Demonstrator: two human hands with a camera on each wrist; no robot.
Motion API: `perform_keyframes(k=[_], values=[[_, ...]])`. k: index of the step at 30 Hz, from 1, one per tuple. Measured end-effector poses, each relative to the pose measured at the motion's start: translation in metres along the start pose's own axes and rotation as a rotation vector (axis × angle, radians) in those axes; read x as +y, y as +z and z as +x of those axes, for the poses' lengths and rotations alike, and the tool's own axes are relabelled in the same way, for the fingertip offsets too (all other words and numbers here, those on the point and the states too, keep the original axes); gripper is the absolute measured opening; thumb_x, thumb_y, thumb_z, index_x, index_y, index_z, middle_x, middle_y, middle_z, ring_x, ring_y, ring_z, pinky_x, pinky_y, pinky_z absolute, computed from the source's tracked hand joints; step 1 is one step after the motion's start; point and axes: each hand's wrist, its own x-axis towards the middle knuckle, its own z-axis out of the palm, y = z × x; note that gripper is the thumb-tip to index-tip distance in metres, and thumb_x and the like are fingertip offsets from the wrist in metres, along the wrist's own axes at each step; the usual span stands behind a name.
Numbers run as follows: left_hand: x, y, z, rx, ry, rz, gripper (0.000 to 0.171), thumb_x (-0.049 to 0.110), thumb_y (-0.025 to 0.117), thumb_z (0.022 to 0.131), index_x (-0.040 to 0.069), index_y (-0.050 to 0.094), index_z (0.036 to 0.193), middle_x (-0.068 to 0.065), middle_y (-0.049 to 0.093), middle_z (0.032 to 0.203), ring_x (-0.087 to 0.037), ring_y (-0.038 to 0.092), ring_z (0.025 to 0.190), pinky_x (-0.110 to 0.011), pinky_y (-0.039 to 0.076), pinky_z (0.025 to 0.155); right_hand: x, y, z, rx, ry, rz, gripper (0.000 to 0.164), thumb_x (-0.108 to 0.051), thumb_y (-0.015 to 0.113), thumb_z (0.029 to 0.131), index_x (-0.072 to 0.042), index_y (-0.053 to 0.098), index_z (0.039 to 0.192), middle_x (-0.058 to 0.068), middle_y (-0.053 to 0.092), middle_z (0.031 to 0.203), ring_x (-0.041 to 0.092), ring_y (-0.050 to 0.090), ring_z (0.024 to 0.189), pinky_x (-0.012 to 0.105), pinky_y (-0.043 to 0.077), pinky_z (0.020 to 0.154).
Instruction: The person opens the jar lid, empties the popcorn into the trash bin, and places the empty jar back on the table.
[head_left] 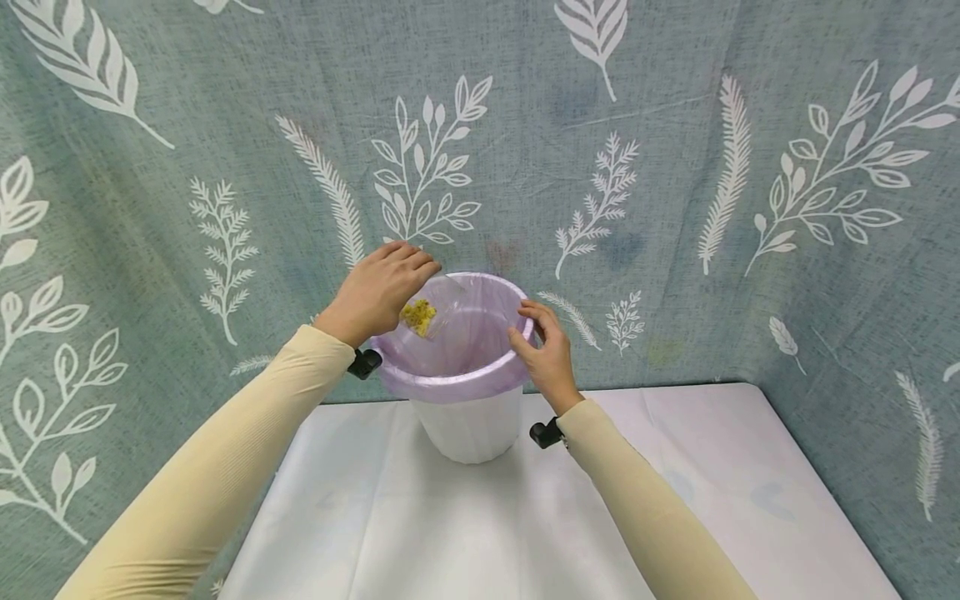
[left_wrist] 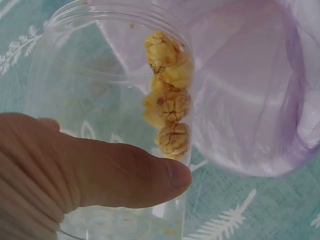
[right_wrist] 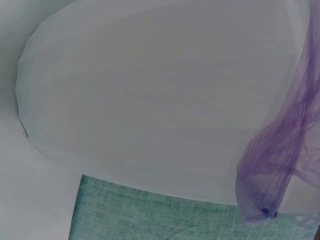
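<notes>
My left hand [head_left: 384, 292] grips a clear plastic jar [left_wrist: 95, 85] tilted over the mouth of a white trash bin [head_left: 468, 427]. Several pieces of yellow-brown caramel popcorn [left_wrist: 172, 102] lie along the jar's lower wall, close to its mouth. In the left wrist view the thumb [left_wrist: 135, 175] presses across the jar's side. A thin purple trash bag [head_left: 450, 387] lines the bin and folds down over its rim. At the bin's right side my right hand [head_left: 549, 357] pinches the bagged rim, thumb inside and fingers outside.
The bin stands near the back edge of a white-covered table [head_left: 465, 533]. Right behind it hangs a green-blue cloth [head_left: 517, 208] with white leaf prints, which also runs along both sides. In the right wrist view, a bunched bag corner [right_wrist: 265, 185] hangs outside the bin.
</notes>
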Motion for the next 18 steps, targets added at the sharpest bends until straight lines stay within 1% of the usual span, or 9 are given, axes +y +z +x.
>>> perform_keyframes(k=[6,11,18], values=[[0.0013,-0.0013,0.0027,0.020,0.026,0.032,0.063,-0.017,0.067,0.076,0.003,0.055,0.135,-0.013,0.058,0.136,-0.033,0.046,0.132,-0.045,0.025,0.119,0.0008,0.0000,-0.0002,-0.003,-0.004,0.010,0.032,0.002,0.067,0.091,0.010,0.059,0.120,0.030,0.047,0.138,0.039,0.042,0.135,0.043,0.033,0.115],[0.0029,-0.0045,0.0050,0.031,0.041,0.060,0.062,-0.016,0.068,0.076,0.004,0.057,0.134,-0.013,0.058,0.136,-0.033,0.046,0.132,-0.044,0.024,0.119,-0.0016,-0.0002,-0.0004,-0.007,0.004,0.006,0.032,0.003,0.066,0.091,0.011,0.059,0.120,0.032,0.047,0.139,0.039,0.041,0.136,0.042,0.033,0.115],[0.0029,-0.0053,0.0078,0.042,0.058,0.110,0.058,-0.014,0.070,0.076,0.006,0.060,0.130,-0.011,0.060,0.132,-0.032,0.048,0.130,-0.042,0.026,0.118,-0.0015,-0.0005,0.0002,-0.006,0.009,0.002,0.032,0.002,0.067,0.091,0.011,0.059,0.121,0.031,0.047,0.139,0.038,0.042,0.136,0.041,0.033,0.115]])
